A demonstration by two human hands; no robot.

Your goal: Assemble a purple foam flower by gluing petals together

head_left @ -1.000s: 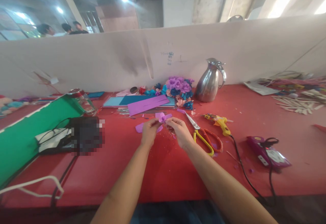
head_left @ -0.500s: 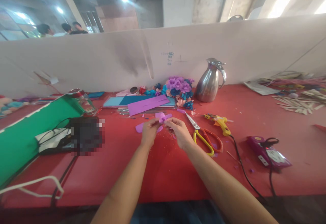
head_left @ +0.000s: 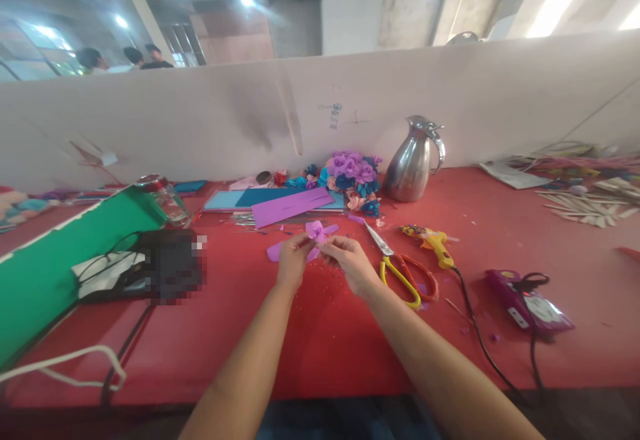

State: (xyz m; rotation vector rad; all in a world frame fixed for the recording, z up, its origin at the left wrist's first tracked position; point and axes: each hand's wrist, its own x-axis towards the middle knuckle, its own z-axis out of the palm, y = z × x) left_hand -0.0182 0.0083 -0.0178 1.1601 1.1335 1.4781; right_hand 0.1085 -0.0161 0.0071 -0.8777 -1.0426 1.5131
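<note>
A small purple paper flower [head_left: 316, 231] is pinched between my two hands above the red table. The fingertips of my left hand [head_left: 294, 259] close on its left underside. From the right, my right hand [head_left: 350, 261] grips its base with thumb and fingers; the exact contact is hidden. Purple paper pieces [head_left: 275, 251] lie under and beside my hands. To the right rest scissors [head_left: 400, 267] with one yellow and one red handle. Behind my hands a strip of purple paper [head_left: 291, 207] lies across blue sheets [head_left: 225, 200].
Finished paper flowers [head_left: 353, 170] are heaped at the back beside a steel jug [head_left: 414, 160]. A yellow glue gun [head_left: 434, 243] and a purple power strip [head_left: 530, 303] with cords lie at right. A green board [head_left: 90, 253], glass jar [head_left: 165, 200] and black bag [head_left: 173, 267] are at left.
The flower has turned and its petals show wider, slightly left of before. My hands stay close together on it, the right one shifted a little lower.
</note>
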